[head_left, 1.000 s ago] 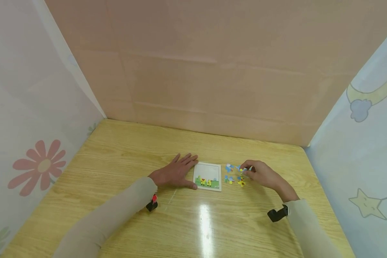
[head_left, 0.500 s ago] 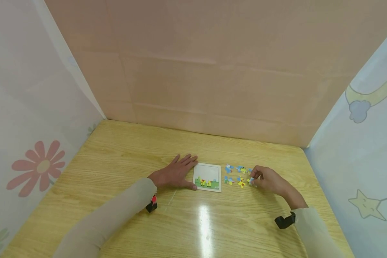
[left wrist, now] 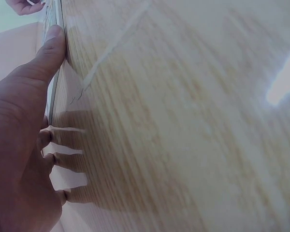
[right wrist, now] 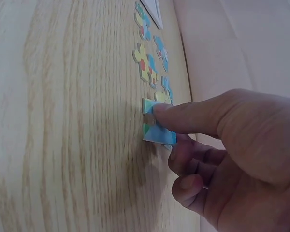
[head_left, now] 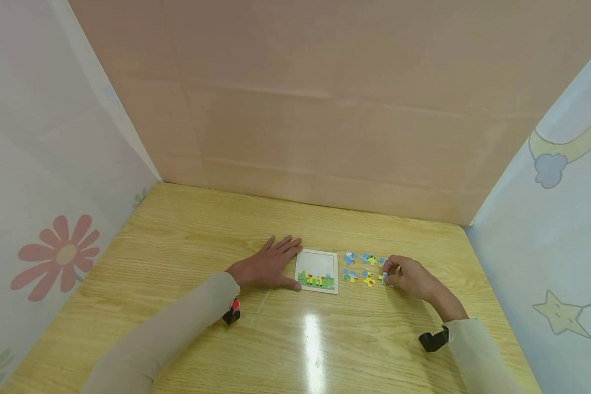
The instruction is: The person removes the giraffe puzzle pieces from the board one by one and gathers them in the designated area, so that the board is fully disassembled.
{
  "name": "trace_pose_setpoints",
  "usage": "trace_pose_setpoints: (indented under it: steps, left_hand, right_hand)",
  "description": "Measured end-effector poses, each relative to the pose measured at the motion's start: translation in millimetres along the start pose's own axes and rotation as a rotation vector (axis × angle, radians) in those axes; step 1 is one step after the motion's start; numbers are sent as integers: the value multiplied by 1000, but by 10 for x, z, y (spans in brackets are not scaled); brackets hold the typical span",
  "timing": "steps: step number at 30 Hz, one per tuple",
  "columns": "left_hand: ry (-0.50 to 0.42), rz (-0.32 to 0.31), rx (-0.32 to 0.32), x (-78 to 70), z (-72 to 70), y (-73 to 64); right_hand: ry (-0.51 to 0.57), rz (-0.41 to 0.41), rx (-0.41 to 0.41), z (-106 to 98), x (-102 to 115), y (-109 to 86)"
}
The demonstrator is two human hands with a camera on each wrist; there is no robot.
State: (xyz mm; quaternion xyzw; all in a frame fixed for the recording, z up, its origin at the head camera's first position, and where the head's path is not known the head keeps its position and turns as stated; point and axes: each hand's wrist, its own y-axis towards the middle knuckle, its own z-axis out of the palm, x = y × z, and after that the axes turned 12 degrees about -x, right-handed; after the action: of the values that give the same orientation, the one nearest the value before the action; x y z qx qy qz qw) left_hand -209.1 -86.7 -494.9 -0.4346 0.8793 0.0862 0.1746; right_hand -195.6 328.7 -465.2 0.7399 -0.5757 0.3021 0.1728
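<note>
My left hand [head_left: 267, 267] lies with its fingers spread at the left side of a white square puzzle tray [head_left: 317, 261]; its thumb touches the tray's edge in the left wrist view. Along the near side of the tray runs a strip of fitted pieces [head_left: 323, 280], green with yellow legs. To the right, my right hand [head_left: 411, 278] pinches a blue and green puzzle piece [right wrist: 157, 133] between thumb and fingers. In the right wrist view the piece is close over the table, partly covered by the thumb.
Between tray and right hand lie several loose pieces in two rows, among them a blue one [head_left: 350, 258] and a yellow one with red [right wrist: 143, 63]. A brown panel [head_left: 315, 137] rises behind the wooden table [head_left: 216, 219], with patterned sheets at both sides.
My right hand has moved right and slightly nearer from the far row of loose pieces, uncovering pieces there, and now pinches the blue and green piece. The left hand stays put.
</note>
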Motion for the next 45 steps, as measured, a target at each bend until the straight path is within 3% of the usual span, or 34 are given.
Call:
trace_pose_setpoints:
  steps: [12,21,32,39,45]
  left_hand:
    - [5,-12,8,-20,-12,-17]
    - [14,-8,5,-31,-21,-21]
    - [22,-4,1,-80,-71,-4]
    - [16,2,-1,-74,-68,-15]
    - [31,13,-5,-54,-50,-11]
  right_hand:
    - [-37,-63,-46,133,90,99]
    - [7,-135,15,386,470,285]
    - [-54,-262,92,780,919,510]
    - [-92,-350,142,943,1085,569]
    - [-89,-364,152,1040,1157,596]
